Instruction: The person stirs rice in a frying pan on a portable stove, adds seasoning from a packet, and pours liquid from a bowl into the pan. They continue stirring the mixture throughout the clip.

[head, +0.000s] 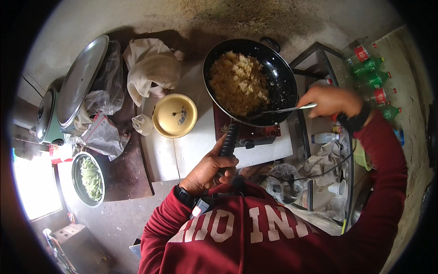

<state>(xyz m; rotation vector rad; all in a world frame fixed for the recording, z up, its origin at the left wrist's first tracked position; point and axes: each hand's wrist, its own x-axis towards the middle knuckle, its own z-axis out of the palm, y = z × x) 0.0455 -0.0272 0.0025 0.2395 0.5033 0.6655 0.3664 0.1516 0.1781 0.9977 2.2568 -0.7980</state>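
Observation:
A black wok (284,78) rests on a gas stove (267,133) against the wall. Browned rice (236,82), or a similar grainy food, is heaped in its left half, and loose bits stick to the bare right side. My left hand (212,167) is closed around the wok's ribbed black handle (230,138). In my right hand (333,101), slightly blurred, is a metal spatula (287,110) held over the wok's right rim. The spatula's blade is hidden at the lower edge of the food.
Left of the stove stand a yellow lidded enamel pot (175,116) and a cloth-covered item (152,68). A bowl of sliced green vegetables (89,178) sits farther left, near plastic bags (104,137) and a large metal lid (84,80). A black-framed rack (349,164) and several bottles (373,78) are on the right.

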